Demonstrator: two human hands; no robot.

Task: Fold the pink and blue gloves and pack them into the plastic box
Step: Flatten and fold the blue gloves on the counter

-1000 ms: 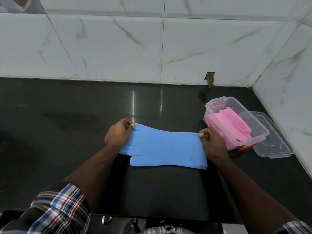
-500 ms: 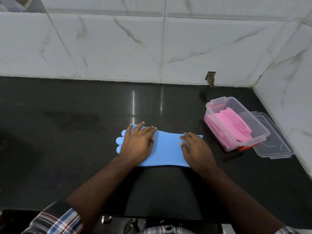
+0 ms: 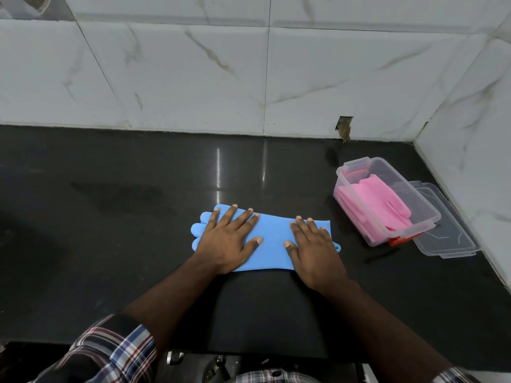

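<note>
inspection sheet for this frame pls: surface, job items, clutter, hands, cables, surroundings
Surface: black glossy countertop, faint smears, light reflections.
Job's things: blue glove flat on the counter, fingers pointing left, cuff right; pink gloves already inside the clear plastic box, which sits open at right; lid on the counter beside and partly under it.
Clutter: nothing seen.
Hands: left hand palm down on the finger end of the blue glove; right hand palm down on the cuff end; both flat, gripping nothing.
Cables: nothing seen.
Surroundings: white marble-look wall tiles behind and at right, small broken notch at the tile base; plaid sleeves at the bottom edge.
</note>
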